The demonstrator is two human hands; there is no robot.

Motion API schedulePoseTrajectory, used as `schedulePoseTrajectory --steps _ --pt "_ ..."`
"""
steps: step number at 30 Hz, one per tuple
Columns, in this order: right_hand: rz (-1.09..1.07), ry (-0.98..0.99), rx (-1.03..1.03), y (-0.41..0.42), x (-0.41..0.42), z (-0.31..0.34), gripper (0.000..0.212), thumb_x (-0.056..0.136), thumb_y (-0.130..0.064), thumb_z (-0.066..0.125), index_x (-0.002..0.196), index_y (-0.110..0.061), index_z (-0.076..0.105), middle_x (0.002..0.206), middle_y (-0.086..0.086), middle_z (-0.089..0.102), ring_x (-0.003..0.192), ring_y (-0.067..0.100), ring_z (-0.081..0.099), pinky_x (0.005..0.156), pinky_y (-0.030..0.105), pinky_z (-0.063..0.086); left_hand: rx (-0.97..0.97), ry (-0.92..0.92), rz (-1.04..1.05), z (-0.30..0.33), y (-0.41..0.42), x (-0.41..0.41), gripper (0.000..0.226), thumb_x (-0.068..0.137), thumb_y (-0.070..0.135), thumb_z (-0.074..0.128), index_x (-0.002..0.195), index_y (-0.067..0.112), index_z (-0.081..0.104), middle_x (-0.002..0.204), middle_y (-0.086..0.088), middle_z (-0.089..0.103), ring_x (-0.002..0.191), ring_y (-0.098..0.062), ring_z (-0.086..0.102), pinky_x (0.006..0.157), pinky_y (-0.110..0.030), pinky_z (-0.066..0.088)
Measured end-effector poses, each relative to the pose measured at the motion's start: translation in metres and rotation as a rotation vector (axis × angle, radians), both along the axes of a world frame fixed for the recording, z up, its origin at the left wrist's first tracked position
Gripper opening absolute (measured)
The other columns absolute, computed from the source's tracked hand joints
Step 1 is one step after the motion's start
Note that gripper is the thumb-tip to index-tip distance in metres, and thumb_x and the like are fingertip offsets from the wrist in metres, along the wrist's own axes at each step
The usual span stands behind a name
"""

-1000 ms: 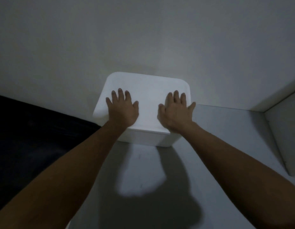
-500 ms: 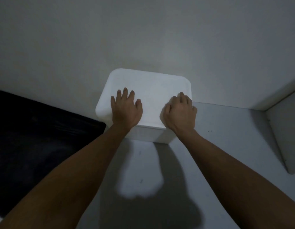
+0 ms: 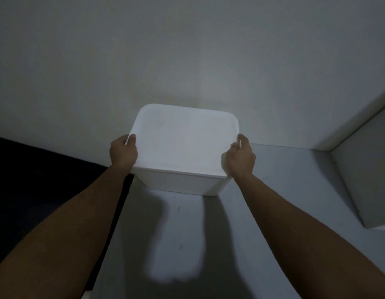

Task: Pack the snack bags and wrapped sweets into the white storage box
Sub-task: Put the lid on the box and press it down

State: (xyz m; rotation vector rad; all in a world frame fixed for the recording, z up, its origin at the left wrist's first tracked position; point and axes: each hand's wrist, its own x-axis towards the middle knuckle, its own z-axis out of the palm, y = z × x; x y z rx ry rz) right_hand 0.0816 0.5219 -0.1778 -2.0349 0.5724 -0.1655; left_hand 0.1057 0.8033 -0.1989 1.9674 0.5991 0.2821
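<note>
The white storage box [image 3: 183,182] stands on a grey surface against the wall, its white lid [image 3: 183,141] closed on top. My left hand [image 3: 122,153] grips the lid's left edge, thumb on top and fingers curled under the rim. My right hand [image 3: 241,157] grips the lid's right edge the same way. No snack bags or sweets are in view; the box's inside is hidden by the lid.
A pale wall [image 3: 187,50] rises right behind the box. A dark area [image 3: 36,180] lies to the left of the grey surface [image 3: 284,169]. A white panel or block [image 3: 370,180] stands at the right edge.
Both hands left the top of the lid, where they lay flat, and moved outward to its left and right edges, which they now grip.
</note>
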Motion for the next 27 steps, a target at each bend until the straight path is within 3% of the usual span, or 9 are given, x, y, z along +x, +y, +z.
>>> schedulePoseTrajectory --steps 3,6,9,13,19,24,27 --pt "0.014 0.001 0.044 -0.004 0.001 -0.002 0.044 0.101 -0.018 0.033 0.144 -0.023 0.038 0.132 0.015 0.056 0.12 0.032 0.052 0.09 0.027 0.035 -0.13 0.005 0.02 0.001 -0.002 0.005 0.033 0.097 0.025 0.051 0.11 -0.002 0.066 0.097 -0.005 0.058 0.09 -0.018 0.055 0.08 -0.024 0.04" --pt "0.018 0.005 0.044 -0.006 0.004 -0.002 0.043 0.101 -0.017 0.033 0.143 -0.023 0.038 0.13 0.016 0.057 0.117 0.032 0.053 0.084 0.025 0.032 -0.157 0.016 0.005 0.001 -0.004 0.01 0.027 0.098 0.024 0.05 0.106 0.004 0.066 0.095 -0.006 0.056 0.087 -0.017 0.051 0.077 -0.023 0.038" --pt "0.007 0.003 0.042 -0.008 0.006 -0.003 0.042 0.101 -0.017 0.033 0.142 -0.023 0.039 0.128 0.017 0.057 0.108 0.028 0.053 0.084 0.025 0.033 -0.179 0.019 0.004 0.002 -0.004 0.014 0.032 0.097 0.023 0.051 0.116 0.0 0.064 0.099 -0.005 0.057 0.09 -0.017 0.052 0.08 -0.024 0.04" --pt "-0.005 0.011 0.021 -0.012 0.011 -0.005 0.042 0.1 -0.018 0.032 0.141 -0.024 0.041 0.126 0.017 0.058 0.113 0.032 0.054 0.084 0.026 0.033 -0.213 0.028 0.005 0.001 -0.007 0.02 0.035 0.096 0.023 0.053 0.12 -0.001 0.062 0.101 -0.004 0.057 0.092 -0.018 0.053 0.083 -0.026 0.042" --pt "-0.03 0.01 0.01 -0.021 0.016 -0.006 0.042 0.1 -0.019 0.035 0.142 -0.024 0.042 0.133 0.015 0.056 0.121 0.032 0.052 0.095 0.029 0.038 -0.098 0.015 -0.027 -0.001 -0.016 0.026 0.033 0.097 0.022 0.05 0.105 -0.004 0.067 0.095 -0.012 0.06 0.087 -0.02 0.053 0.076 -0.026 0.038" --pt "-0.002 0.027 -0.029 -0.03 0.024 -0.007 0.044 0.101 -0.025 0.034 0.144 -0.027 0.04 0.141 0.011 0.052 0.13 0.032 0.047 0.107 0.036 0.035 0.0 -0.015 0.022 -0.001 -0.025 0.03 0.035 0.094 0.023 0.052 0.089 -0.009 0.065 0.099 -0.03 0.066 0.094 -0.042 0.062 0.081 -0.039 0.048" --pt "0.021 0.026 -0.048 -0.032 0.029 -0.007 0.044 0.101 -0.027 0.033 0.145 -0.026 0.038 0.143 0.009 0.05 0.131 0.032 0.045 0.108 0.035 0.033 0.045 -0.023 0.021 0.0 -0.028 0.034 0.035 0.094 0.023 0.052 0.086 -0.009 0.066 0.096 -0.03 0.065 0.093 -0.043 0.061 0.08 -0.039 0.048"
